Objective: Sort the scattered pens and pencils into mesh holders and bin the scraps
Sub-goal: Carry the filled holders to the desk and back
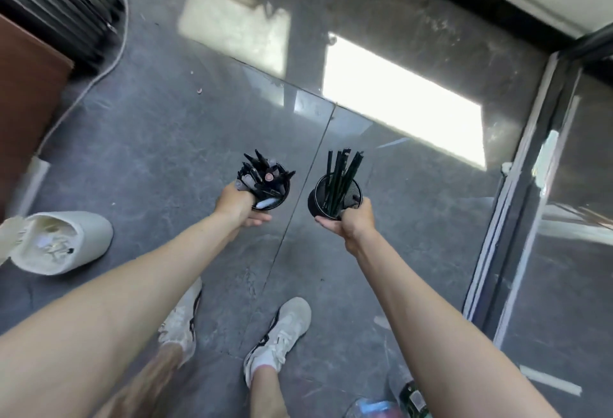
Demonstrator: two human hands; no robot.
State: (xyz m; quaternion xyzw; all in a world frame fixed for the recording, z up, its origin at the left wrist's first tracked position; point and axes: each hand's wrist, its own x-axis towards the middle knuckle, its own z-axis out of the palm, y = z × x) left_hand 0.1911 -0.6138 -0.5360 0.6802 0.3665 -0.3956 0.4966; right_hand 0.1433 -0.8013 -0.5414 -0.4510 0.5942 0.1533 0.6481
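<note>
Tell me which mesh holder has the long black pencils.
The mesh holder gripped by the right hand: long, thin black pencils stand in it. The other holder, in the left hand, is packed with shorter, thicker pens and markers.

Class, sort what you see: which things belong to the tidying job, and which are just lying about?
Job: pens in pen holder, left hand; pencils in pencil holder, right hand; white bin with scraps.
Lying about: white cable, dark bottle.
</note>
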